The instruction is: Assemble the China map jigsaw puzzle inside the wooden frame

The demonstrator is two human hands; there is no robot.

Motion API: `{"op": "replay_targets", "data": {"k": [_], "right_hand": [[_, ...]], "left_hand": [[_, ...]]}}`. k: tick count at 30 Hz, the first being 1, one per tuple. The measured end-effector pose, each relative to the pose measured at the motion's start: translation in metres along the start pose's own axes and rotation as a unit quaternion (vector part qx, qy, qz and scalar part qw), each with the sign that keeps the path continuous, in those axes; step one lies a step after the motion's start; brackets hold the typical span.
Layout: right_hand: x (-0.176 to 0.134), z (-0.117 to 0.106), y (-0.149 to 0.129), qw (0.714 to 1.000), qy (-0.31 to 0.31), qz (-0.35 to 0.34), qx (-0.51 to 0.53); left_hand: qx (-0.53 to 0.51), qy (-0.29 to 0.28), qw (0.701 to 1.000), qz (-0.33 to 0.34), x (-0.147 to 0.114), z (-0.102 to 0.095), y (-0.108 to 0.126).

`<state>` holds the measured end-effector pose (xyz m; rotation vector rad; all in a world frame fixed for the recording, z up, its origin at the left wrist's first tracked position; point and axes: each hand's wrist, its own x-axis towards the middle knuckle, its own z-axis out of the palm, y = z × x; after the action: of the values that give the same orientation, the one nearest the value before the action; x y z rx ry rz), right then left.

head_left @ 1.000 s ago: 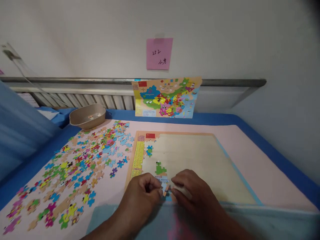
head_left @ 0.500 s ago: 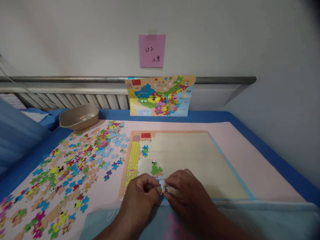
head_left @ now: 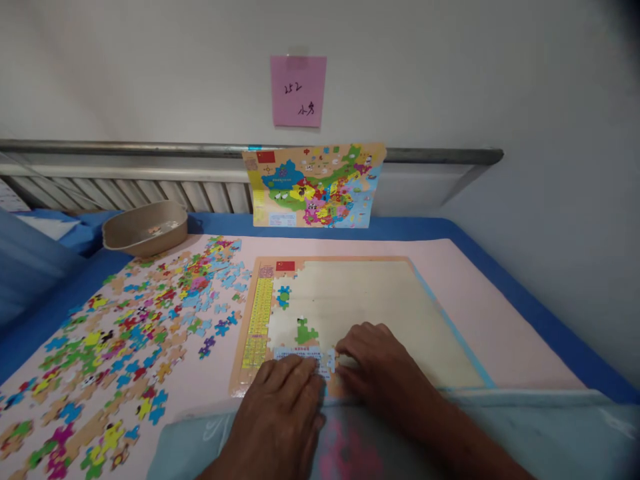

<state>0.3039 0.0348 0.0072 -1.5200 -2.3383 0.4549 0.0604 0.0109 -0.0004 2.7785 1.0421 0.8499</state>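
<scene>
A jigsaw board (head_left: 380,300) lies in front of me, with joined pieces along its left side and lower left corner. My left hand (head_left: 280,407) rests palm down on the pale blue printed section (head_left: 300,353), fingers stretched out. Just right of it, my right hand (head_left: 375,363) has thumb and fingertips bent around the right edge of a light blue puzzle piece (head_left: 331,360). Its fingers partly cover what lies between them. A green cluster of pieces (head_left: 306,331) and a blue-green cluster (head_left: 283,297) lie on the board above my hands.
Many loose puzzle pieces (head_left: 145,327) spread over the pink surface at left. A beige basin (head_left: 145,230) stands behind them. The map reference sheet (head_left: 313,187) leans against the metal rail (head_left: 440,156). A light blue cloth (head_left: 530,420) borders the board's near edge.
My left hand has gone from a pinch at the lower pieces to lying flat over the printed section. The right hand stays by the light blue piece. The whole view has shifted slightly.
</scene>
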Motion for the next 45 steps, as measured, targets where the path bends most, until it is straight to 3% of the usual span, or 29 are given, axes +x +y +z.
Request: {"op": "replay_targets", "data": {"k": [5, 12, 45], "right_hand": [[0.002, 0.006, -0.002, 1.0, -0.013, 0.005, 0.008], [0.005, 0.01, 0.0, 1.0, -0.014, 0.01, 0.014], [0.009, 0.012, -0.012, 0.999, -0.037, 0.013, 0.014]], "left_hand": [[0.025, -0.062, 0.998, 0.002, -0.001, 0.01, -0.002], [0.004, -0.104, 0.994, -0.022, -0.003, 0.012, -0.001], [-0.007, -0.113, 0.993, -0.035, 0.0, 0.01, 0.0]]}}
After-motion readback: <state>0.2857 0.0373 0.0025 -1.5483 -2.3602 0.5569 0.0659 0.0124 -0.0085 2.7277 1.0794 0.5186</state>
